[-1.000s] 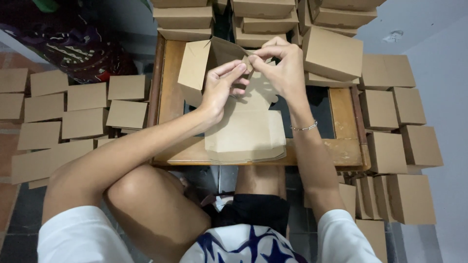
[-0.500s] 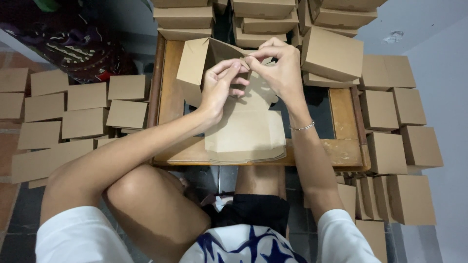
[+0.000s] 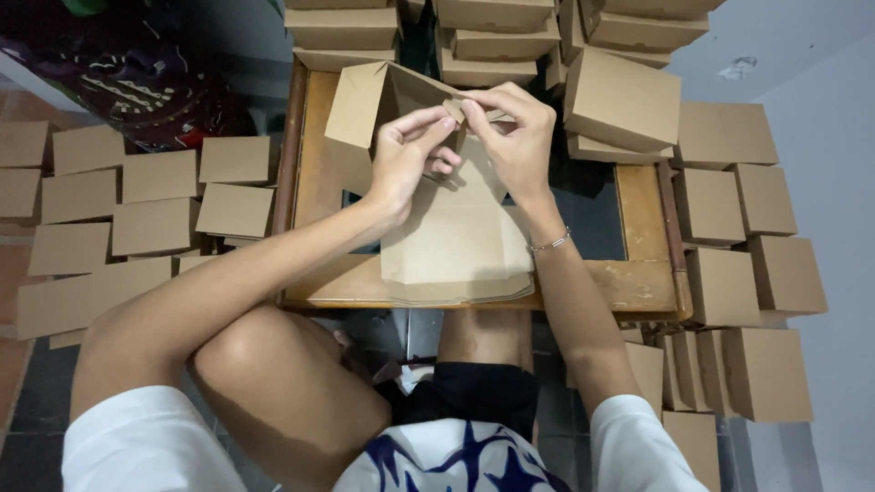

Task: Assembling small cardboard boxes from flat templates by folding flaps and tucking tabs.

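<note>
Pinching a flap of the half-folded box (image 3: 383,100) between both thumbs and fingertips: left hand (image 3: 410,159) and right hand (image 3: 515,137) clamp it, box raised between them so flap bends cleanly; flat sheets (image 3: 456,246) lie beneath my wrists.

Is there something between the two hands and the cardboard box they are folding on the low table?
No, nothing visible stands between them. The left hand and the right hand both already pinch a flap of the half-folded cardboard box, above the flat cardboard sheets.
</note>
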